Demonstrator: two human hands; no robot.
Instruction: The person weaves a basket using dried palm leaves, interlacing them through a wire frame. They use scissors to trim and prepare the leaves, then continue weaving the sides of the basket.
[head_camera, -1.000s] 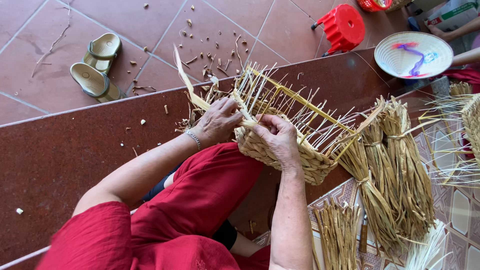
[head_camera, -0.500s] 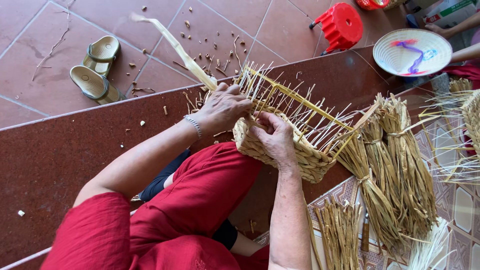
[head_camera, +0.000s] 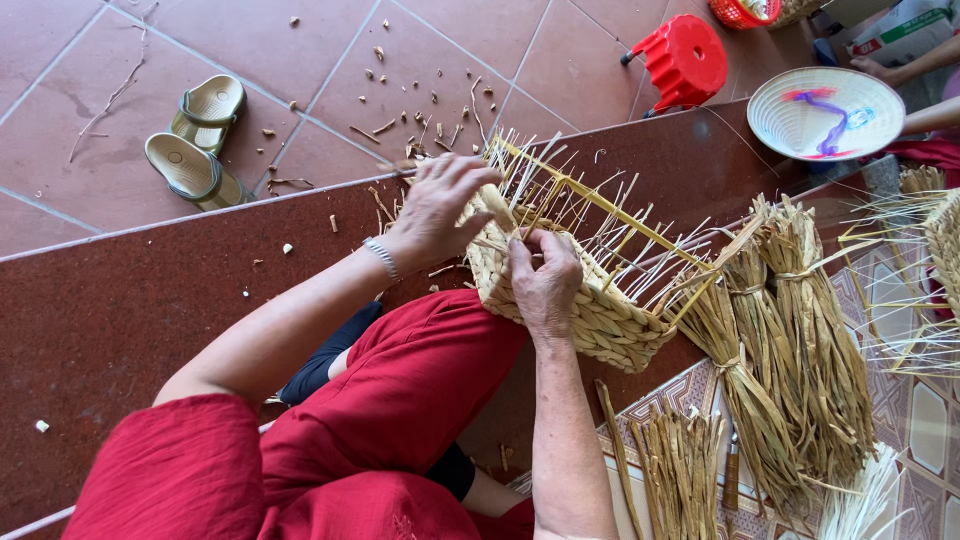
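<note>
my red-trousered lap (head_camera: 400, 400), nearest. my right hand (head_camera: 545, 280), fingers curled, pinching a straw strand against the near rim of the half-woven basket (head_camera: 590, 310), which rests by my knee on the dark red step (head_camera: 120, 300). my left hand (head_camera: 435, 205), fingers spread, pressing the basket's far corner. bundles of straw (head_camera: 780, 340) just right of the basket. beyond: sandals (head_camera: 195, 140), red stool (head_camera: 685, 60), conical hat (head_camera: 825, 112) on the floor.
</note>
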